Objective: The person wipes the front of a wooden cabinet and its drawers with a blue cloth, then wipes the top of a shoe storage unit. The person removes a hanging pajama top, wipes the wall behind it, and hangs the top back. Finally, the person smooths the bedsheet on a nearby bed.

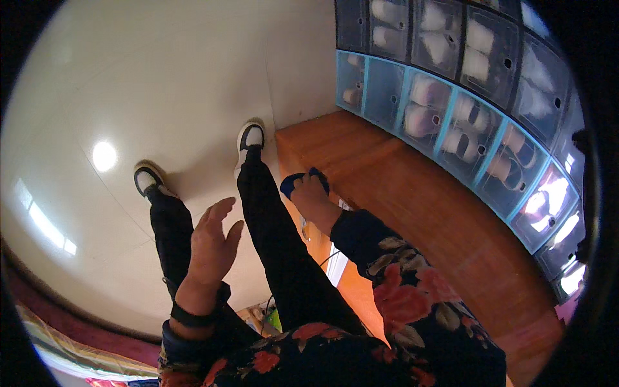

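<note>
My right hand (310,196) grips a dark blue cloth-like item (291,185) at the near edge of a low reddish-brown wooden cabinet (401,193); the exact kind of item cannot be told. My left hand (214,242) is held over the floor in front of my legs, fingers apart and nothing in it, with a dark band on its wrist. Behind the cabinet top stand stacked clear shoe boxes with light blue frames (425,109) and dark frames (491,58), most with shoes inside.
Glossy pale floor tiles (121,96) lie under my feet, in black and white shoes (252,135). A striped cloth (87,348) over a dark red edge is at the lower left. A thin dark cable (330,258) runs beside my leg near the cabinet front. A small green item (274,319) lies low between my legs.
</note>
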Motion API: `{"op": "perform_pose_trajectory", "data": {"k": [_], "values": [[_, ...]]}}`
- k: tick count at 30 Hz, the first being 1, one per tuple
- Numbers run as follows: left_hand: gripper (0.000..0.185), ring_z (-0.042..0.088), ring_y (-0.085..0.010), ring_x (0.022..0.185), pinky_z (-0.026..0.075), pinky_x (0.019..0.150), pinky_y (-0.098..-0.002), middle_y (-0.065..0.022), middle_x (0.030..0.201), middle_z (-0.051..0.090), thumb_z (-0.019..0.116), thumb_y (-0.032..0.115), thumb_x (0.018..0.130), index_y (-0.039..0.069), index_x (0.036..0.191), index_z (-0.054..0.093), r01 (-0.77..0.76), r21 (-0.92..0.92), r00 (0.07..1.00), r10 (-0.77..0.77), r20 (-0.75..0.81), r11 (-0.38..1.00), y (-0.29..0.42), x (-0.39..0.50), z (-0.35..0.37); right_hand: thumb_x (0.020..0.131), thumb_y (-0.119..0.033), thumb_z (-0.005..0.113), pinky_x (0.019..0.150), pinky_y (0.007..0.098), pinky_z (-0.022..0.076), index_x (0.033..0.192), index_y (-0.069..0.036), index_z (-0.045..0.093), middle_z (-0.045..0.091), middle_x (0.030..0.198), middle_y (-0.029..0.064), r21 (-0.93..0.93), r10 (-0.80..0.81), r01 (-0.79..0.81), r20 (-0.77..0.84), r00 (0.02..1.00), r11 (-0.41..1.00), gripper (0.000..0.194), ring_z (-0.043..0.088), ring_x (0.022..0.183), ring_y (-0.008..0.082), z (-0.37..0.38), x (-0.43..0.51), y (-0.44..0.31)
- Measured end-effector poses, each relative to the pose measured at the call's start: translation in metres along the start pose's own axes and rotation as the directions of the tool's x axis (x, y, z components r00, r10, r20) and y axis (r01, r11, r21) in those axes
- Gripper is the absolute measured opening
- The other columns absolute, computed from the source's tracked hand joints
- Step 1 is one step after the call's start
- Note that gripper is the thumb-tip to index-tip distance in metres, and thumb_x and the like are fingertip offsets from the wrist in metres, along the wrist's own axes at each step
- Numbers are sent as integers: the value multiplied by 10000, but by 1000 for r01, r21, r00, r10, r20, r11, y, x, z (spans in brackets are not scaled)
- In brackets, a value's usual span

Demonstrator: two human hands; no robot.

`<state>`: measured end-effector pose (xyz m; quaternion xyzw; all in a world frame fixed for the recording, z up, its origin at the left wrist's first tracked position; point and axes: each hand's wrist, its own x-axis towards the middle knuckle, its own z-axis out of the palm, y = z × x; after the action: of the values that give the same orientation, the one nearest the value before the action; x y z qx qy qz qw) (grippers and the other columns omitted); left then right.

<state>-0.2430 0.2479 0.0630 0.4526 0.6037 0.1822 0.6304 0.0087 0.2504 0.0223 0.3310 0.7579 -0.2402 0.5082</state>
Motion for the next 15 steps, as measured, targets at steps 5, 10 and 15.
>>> {"op": "perform_pose_trajectory", "data": {"k": [5,10,15], "values": [[365,571,-297,904,463,775,-346,-162,987,576,634,18,715,14,1061,519,38,81,999,-37,-23,996,14,-20,-22,716,-181,582,712,414,420,810,-114,668,583,888,100,175,286,-232,-429,857,957,144,529,884,289,-31,-22,29],[372,571,-293,888,464,768,-347,-161,978,576,629,21,709,20,1064,517,150,180,986,-161,47,972,15,-43,-30,740,-184,564,737,425,446,814,-85,655,592,900,110,289,585,-562,6,811,775,153,551,866,284,-14,-39,102],[387,572,-290,885,466,773,-349,-161,980,575,628,23,711,31,1078,505,153,240,982,-175,77,959,17,-49,-23,769,-144,508,700,421,465,813,-73,624,594,855,144,560,808,-654,-48,588,509,143,573,837,301,47,-15,121]]}}
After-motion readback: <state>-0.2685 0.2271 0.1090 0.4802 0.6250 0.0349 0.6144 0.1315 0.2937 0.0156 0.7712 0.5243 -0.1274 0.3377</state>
